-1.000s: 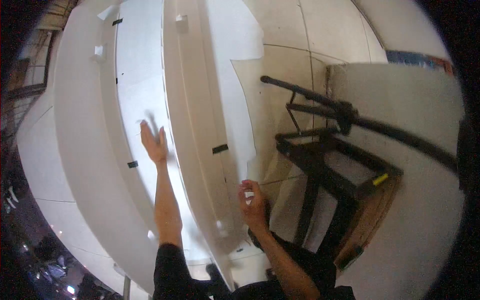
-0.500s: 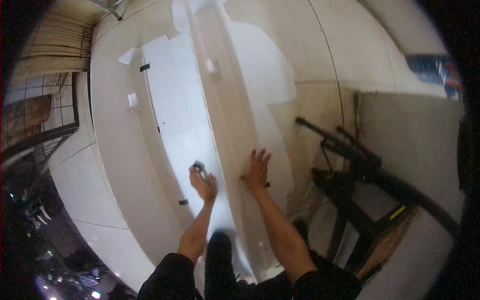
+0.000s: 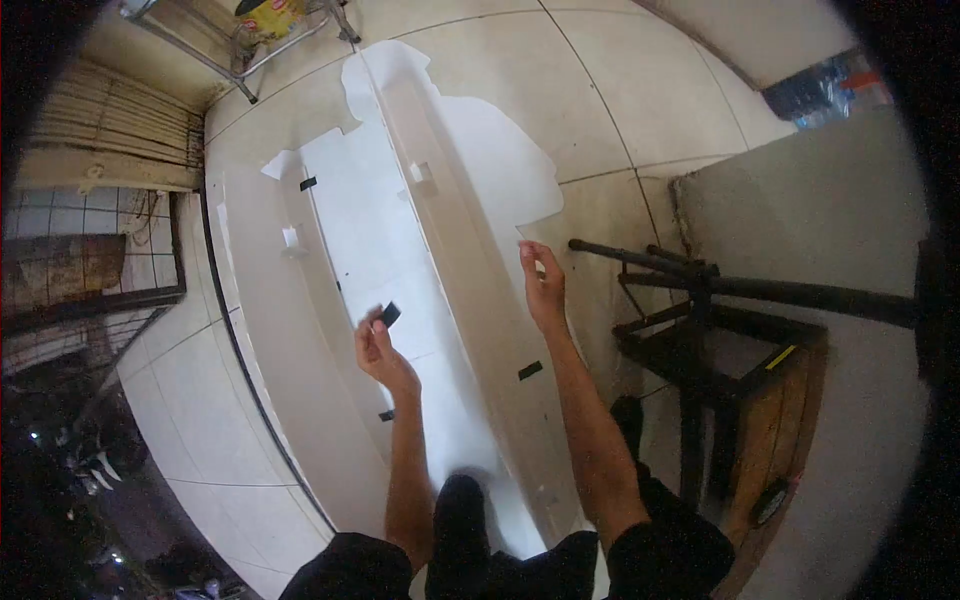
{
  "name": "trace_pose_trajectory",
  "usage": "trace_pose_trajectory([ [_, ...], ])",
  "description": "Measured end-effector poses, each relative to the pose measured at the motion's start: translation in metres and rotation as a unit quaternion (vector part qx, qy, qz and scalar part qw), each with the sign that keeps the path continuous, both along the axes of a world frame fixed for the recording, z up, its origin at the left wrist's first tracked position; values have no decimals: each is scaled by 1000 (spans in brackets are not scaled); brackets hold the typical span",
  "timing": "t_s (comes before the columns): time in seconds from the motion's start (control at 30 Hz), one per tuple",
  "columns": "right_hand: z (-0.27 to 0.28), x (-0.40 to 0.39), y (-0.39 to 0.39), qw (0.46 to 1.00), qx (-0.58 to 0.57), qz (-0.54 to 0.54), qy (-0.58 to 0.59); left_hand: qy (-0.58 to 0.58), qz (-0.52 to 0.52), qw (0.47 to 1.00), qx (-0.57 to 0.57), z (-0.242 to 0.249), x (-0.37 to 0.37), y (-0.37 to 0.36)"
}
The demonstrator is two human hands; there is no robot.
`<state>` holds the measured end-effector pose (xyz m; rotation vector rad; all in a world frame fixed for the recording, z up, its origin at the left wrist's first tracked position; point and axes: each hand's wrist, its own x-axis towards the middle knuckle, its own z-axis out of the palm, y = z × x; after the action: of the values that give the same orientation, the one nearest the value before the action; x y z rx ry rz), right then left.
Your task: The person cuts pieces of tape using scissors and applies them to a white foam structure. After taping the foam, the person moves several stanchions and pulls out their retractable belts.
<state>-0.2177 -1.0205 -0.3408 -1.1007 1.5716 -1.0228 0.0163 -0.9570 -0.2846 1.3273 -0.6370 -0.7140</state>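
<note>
Left hand: the fingers of the left hand (image 3: 385, 358) are bent and drawn in narrow, pinching a small black strip (image 3: 391, 314) near the thumb tip.
Black strip: at the fingertips, on the side toward the right hand, held tilted over the white sheet (image 3: 375, 235).
Right hand: the thumb and forefinger of the right hand (image 3: 545, 290) are curved toward each other, narrow at the tips; whether they grip anything is too small to tell.
White sheet: one edge corner lies just beside the right fingertips in the view; contact cannot be told.
Panels: the right long panel (image 3: 465, 290) runs between the two hands; the left long panel (image 3: 275, 310) lies on the left hand's outer side.
Black patches: one on the right panel (image 3: 530, 371), below the right hand in view; another (image 3: 386, 416) near the left wrist; a third (image 3: 308, 184) farther up, beside the sheet.
Surroundings: tiled floor (image 3: 600, 50), a dark frame (image 3: 720, 395) beyond the right forearm, a metal rack (image 3: 240, 75) at upper left.
</note>
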Motion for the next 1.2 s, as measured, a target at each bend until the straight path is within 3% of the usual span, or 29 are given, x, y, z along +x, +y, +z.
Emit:
trace_pose_trajectory([
  [0.07,118,22,-18,960,-46,31,-275,5,-93,995,-31,74,-23,-31],
  [0.13,169,39,-21,965,-29,66,-250,-15,-218,976,-13,102,-38,-53],
  [0.2,180,47,-26,968,-15,100,-231,-9,-255,967,6,112,-49,-77],
  [0.23,180,46,-34,974,-43,62,-211,-9,-254,967,5,114,-46,-86],
  [0.3,175,42,-49,983,-79,9,-168,-219,-276,936,15,112,-36,-103],
  [0.33,170,42,-56,983,-79,10,-168,-272,-262,926,9,109,-26,-111],
  [0.37,164,42,-63,975,-111,-60,-182,-323,-248,913,4,105,-16,-121],
  [0.4,157,38,-70,962,-143,-130,-193,-264,-179,948,21,94,-2,-139],
  [0.47,143,13,-89,968,-117,-184,-121,-196,-45,979,-6,40,48,-186],
  [0.53,118,3,-106,967,-87,-233,-51,-159,-2,987,-34,-49,77,-242],
  [0.6,79,3,-134,987,-76,-130,59,-382,-56,922,13,-143,93,-281],
  [0.67,35,2,-169,990,-69,-106,71,-569,-258,775,96,-256,119,-274],
  [0.7,17,5,-184,992,-34,-87,81,-696,-236,667,125,-239,105,-250],
  [0.73,-3,6,-201,993,9,-69,96,-720,-214,636,179,-227,92,-248],
  [0.8,-49,12,-238,993,-48,-43,102,-693,-233,662,164,-230,94,-251],
  [0.9,-104,42,-301,995,-52,-39,73,-684,-267,648,203,-233,95,-255],
  [1.0,-126,83,-366,998,-43,-52,14,-669,-291,643,232,-229,95,-260],
  [1.1,-135,117,-434,995,-70,-65,-25,-627,-304,684,216,-225,98,-265],
  [1.2,-139,141,-479,991,-78,-66,-88,-621,-326,669,246,-219,100,-271],
])
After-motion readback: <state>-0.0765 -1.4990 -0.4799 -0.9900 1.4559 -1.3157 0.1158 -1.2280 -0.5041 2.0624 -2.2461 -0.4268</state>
